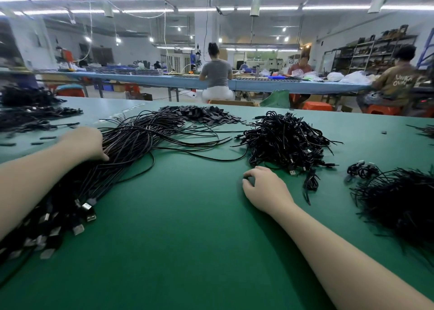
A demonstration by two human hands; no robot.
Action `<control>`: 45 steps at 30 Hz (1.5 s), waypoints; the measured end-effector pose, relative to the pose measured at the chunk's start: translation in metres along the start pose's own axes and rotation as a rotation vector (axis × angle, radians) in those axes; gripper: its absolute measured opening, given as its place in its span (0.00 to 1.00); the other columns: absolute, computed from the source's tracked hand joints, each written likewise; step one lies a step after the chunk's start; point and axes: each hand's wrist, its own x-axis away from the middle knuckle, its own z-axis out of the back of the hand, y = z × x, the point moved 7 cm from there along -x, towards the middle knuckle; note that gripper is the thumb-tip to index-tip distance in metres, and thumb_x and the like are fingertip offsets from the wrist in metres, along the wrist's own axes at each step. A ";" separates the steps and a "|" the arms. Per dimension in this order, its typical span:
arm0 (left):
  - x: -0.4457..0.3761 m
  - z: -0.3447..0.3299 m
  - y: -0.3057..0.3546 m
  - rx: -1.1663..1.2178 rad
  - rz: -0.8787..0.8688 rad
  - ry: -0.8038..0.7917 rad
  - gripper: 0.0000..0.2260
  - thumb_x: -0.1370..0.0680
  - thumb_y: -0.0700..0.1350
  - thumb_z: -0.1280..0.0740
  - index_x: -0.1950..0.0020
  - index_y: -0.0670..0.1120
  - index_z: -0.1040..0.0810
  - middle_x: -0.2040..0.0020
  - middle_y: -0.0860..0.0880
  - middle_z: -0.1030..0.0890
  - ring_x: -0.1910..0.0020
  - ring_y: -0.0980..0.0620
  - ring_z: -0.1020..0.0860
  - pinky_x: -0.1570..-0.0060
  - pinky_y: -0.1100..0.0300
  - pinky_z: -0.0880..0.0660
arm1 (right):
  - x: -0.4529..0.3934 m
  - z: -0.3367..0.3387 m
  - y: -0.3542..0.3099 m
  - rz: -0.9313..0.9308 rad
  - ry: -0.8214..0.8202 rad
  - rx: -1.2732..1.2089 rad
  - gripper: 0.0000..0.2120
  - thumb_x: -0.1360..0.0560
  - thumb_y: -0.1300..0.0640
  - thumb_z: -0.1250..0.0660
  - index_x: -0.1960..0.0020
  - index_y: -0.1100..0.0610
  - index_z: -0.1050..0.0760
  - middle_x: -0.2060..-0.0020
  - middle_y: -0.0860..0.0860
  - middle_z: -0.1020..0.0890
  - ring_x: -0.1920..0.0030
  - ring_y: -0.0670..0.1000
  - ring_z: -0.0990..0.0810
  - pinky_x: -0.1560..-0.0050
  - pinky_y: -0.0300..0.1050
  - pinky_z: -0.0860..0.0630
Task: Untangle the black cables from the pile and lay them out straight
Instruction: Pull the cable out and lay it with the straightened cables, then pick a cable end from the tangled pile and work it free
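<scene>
Head view, items on my green desk:

1. Straightened cables: a long black bundle running from the near left edge toward the desk's middle, metal plugs at the near end, loose tails fanning out at the far end.
2. My left hand: lying on that bundle, fingertips curled into the strands (whether they actually grip any, I cannot tell).
3. Tangled pile: black cables, right of centre, apart from the bundle.
4. My right hand: resting on the desk just before the pile, fingers loosely curled, holding nothing.
5. Second dark heap: far right.
6. Small black pieces: heaped beyond the bundle.
</scene>
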 end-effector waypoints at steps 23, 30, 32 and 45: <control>0.145 0.224 0.167 0.883 -0.840 0.616 0.09 0.22 0.51 0.34 0.48 0.48 0.20 0.63 0.57 0.24 0.69 0.67 0.29 0.68 0.78 0.33 | 0.017 0.054 -0.013 0.151 0.464 -0.342 0.36 0.23 0.45 0.35 0.22 0.50 0.49 0.23 0.49 0.47 0.24 0.48 0.48 0.29 0.43 0.45; 0.133 0.142 0.254 1.338 -0.847 0.115 0.10 0.24 0.47 0.31 0.47 0.51 0.30 0.56 0.49 0.18 0.59 0.51 0.20 0.58 0.58 0.24 | -0.003 0.122 -0.027 0.304 0.186 -0.307 0.22 0.26 0.47 0.31 0.34 0.43 0.30 0.63 0.43 0.22 0.66 0.39 0.23 0.64 0.32 0.27; 0.123 0.125 0.257 1.375 -0.820 0.096 0.11 0.25 0.44 0.29 0.52 0.52 0.31 0.55 0.49 0.20 0.57 0.48 0.21 0.57 0.59 0.24 | -0.008 0.130 -0.012 0.244 0.213 -0.254 0.10 0.25 0.46 0.32 0.44 0.45 0.22 0.69 0.41 0.24 0.71 0.37 0.26 0.72 0.27 0.34; 0.095 0.034 0.247 1.125 -0.347 -0.654 0.40 0.22 0.69 0.59 0.54 0.41 0.16 0.63 0.46 0.15 0.73 0.53 0.22 0.72 0.67 0.31 | -0.009 0.124 0.002 0.038 -0.049 -0.948 0.17 0.21 0.43 0.39 0.59 0.52 0.20 0.76 0.46 0.37 0.78 0.47 0.43 0.77 0.37 0.43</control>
